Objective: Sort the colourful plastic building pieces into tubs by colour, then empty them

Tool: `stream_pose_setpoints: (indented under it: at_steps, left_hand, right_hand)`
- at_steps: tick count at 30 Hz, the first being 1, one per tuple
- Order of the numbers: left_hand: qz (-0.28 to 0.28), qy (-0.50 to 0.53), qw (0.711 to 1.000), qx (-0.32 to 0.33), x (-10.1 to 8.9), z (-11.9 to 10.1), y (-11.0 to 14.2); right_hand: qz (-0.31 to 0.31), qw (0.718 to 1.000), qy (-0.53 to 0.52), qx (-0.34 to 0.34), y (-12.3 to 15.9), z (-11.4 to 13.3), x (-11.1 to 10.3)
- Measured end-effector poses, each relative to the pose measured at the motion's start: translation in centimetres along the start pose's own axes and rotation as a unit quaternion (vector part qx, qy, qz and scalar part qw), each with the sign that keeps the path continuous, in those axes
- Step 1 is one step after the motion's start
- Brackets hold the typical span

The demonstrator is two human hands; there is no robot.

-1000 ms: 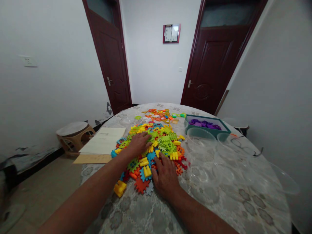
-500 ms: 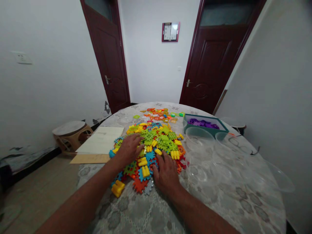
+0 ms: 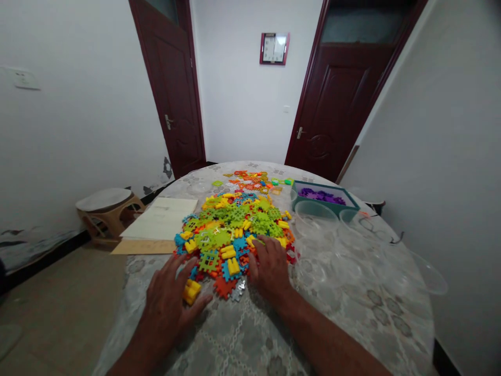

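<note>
A heap of interlocking plastic tiles (image 3: pixel 235 230) in green, yellow, orange and blue covers the middle of the round table (image 3: pixel 352 313). My left hand (image 3: pixel 168 300) lies flat and open at the heap's near left edge, its fingers beside a yellow block (image 3: pixel 191 291). My right hand (image 3: pixel 270 269) rests palm down on the near right side of the heap, fingers spread over green and orange tiles. Neither hand grips a piece.
A teal tray (image 3: pixel 324 201) of purple tiles stands at the back right. Several clear plastic bowls (image 3: pixel 315 216) and a pair of glasses (image 3: pixel 378 230) lie right of the heap. A board with paper (image 3: pixel 160 227) sits at the left edge; a stool (image 3: pixel 105 206) stands beyond.
My left hand has drawn back from the top of the heap to its near left edge by the yellow block. My right hand has stayed about where it was.
</note>
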State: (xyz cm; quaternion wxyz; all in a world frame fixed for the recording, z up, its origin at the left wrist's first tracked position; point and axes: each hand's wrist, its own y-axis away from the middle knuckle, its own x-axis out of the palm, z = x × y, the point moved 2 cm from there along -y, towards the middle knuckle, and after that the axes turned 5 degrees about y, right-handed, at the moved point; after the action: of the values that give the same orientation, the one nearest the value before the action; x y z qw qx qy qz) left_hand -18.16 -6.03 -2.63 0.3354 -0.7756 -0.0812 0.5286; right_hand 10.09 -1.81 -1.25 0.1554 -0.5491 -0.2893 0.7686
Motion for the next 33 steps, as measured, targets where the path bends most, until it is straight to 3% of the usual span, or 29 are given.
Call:
stream_pose_setpoints:
  at_steps: [6,10,13,17,19,22,25,28,30,33]
  left_hand:
    - [0.060,-0.021,0.998,-0.029,1.4,-1.0,0.7]
    - [0.069,-0.026,0.997,-0.034,2.0,-1.5,-0.2]
    - [0.058,-0.022,0.998,-0.013,2.3,-1.3,-0.6]
    - [0.028,0.011,0.998,0.047,2.2,-2.1,-1.7]
    - [0.010,0.041,0.996,0.080,1.8,-4.1,-3.1]
    - [0.025,0.126,0.982,0.135,1.2,-9.5,-5.9]
    - [0.064,0.230,0.935,0.261,1.9,-15.7,-8.2]
    - [0.062,0.234,0.907,0.345,4.1,-19.7,-9.0]
    - [0.047,0.218,0.895,0.387,5.9,-20.6,-8.6]
    - [0.026,0.214,0.881,0.420,8.1,-20.1,-7.4]
  right_hand:
    - [0.042,0.998,0.041,0.010,0.6,0.0,0.6]
    - [0.021,1.000,0.017,-0.010,0.3,0.2,-0.1]
    - [0.009,1.000,-0.008,-0.022,-0.7,0.1,-2.5]
    - [0.016,0.997,-0.062,-0.043,-2.9,-0.6,-8.0]
    - [0.031,0.996,-0.065,-0.051,-4.7,-1.4,-10.6]
    - [0.070,0.997,0.007,-0.038,-8.7,-3.6,-13.0]
    - [0.123,0.987,0.106,-0.019,-13.6,-6.7,-12.7]
    - [0.184,0.968,0.168,-0.014,-17.6,-9.9,-10.7]
    - [0.223,0.954,0.201,-0.003,-19.1,-11.8,-9.0]
    - [0.256,0.939,0.229,0.010,-20.0,-13.7,-6.5]
